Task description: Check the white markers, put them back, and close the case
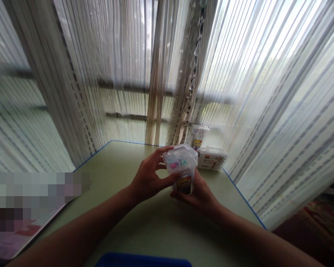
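Observation:
A clear plastic container [181,163] is held between my two hands above the table, its lid on top. Small pink and green pieces show through its upper part, and a dark and yellow label is on its front. My left hand [153,172] grips the container near the lid from the left, thumb across the front. Lower down, my right hand [199,193] wraps round the body from the right and below. Some of its fingers are hidden behind the container.
Behind the container stand a similar clear container [198,137] and a white box [211,157]. The pale green table [117,163] has a blue edge. A blue object [144,260] lies at the near side, and a partly pixelated flat item [25,237] at left. Sheer striped curtains [122,55] hang behind.

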The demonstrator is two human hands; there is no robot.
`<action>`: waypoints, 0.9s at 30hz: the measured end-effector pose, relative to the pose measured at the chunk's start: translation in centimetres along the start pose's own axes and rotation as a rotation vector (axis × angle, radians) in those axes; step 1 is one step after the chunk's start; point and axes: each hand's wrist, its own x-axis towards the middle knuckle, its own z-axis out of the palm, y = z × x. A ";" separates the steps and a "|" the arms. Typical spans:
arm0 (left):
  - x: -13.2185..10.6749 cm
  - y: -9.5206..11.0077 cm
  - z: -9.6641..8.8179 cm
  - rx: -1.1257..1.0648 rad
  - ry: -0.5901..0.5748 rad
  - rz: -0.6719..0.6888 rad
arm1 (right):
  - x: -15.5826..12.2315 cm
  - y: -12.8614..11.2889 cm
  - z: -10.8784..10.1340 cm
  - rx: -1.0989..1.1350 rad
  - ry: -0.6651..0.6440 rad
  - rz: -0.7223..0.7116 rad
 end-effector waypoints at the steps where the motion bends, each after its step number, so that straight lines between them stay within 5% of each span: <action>1: 0.0 0.0 0.0 -0.011 -0.006 -0.009 | 0.0 0.0 0.0 -0.005 0.001 -0.001; 12: -0.1 0.0 0.1 -0.220 -0.042 -0.034 | -0.4 -0.4 -0.7 0.061 -0.033 -0.112; 17: -0.2 -0.1 0.2 -0.217 -0.082 0.013 | -0.4 -0.5 -1.5 0.197 0.085 -0.201; 22: -0.4 -0.2 0.3 -0.227 -0.183 0.057 | -0.8 -1.3 -3.1 0.049 0.228 -0.356; 27: -0.8 0.1 0.3 -0.005 -0.111 0.177 | -0.9 -2.1 -3.5 -0.112 0.238 -0.509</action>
